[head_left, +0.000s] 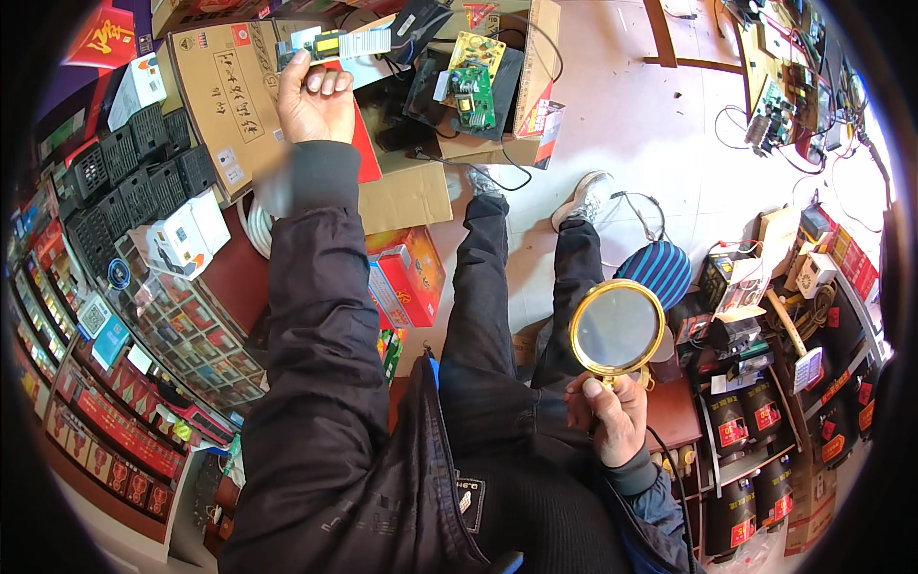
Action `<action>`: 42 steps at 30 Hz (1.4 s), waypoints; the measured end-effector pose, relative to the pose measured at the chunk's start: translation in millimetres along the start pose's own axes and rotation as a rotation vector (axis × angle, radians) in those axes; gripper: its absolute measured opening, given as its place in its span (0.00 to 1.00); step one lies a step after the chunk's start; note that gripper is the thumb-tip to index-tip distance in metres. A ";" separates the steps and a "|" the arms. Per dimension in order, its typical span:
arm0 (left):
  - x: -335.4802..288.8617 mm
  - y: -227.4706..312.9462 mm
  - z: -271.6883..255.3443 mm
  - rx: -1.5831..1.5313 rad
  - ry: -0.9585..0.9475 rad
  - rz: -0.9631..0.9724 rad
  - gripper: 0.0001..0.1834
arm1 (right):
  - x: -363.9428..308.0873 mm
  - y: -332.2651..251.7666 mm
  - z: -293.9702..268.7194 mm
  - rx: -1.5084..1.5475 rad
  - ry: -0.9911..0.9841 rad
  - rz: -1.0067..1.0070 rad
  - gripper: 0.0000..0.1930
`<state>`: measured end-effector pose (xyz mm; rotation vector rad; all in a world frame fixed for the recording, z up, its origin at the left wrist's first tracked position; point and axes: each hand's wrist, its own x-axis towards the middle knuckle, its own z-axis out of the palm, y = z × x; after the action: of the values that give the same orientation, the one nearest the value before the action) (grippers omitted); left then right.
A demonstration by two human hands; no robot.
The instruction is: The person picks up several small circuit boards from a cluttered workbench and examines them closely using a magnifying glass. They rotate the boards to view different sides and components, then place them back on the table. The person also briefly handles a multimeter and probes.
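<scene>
My left hand (317, 103) is stretched out to the far left, its thumb and fingers closed on the edge of a small circuit board (327, 44) with a yellow-wrapped part and a pale ribbed strip. The board is above a cardboard box (218, 105) with handwriting on its lid. Close to my body, my right hand (612, 417) grips the handle of a round magnifying glass (618, 327) with a gold rim. Its lens is upright over my right thigh, well apart from the board. Between the boxes, a green circuit board (469, 99) lies on a black casing.
An open carton (540, 57) with cables stands at the far middle. A red box (406, 279) is beside my left leg. Black plastic cases (120, 158) line the glass counter at left. A blue striped cushion (656, 274) and cluttered shelves (751, 411) are at right.
</scene>
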<state>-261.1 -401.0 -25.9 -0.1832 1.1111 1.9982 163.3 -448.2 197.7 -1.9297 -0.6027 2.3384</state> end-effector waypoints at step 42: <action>-265.4 -114.3 -32.7 -0.244 0.147 -0.468 0.41 | -9.6 11.1 -25.8 -0.098 -0.036 -0.036 0.14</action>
<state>-14.4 -551.2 8.2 -0.6641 0.8145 1.7059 192.2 -454.3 199.3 -1.9014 -0.7623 2.3690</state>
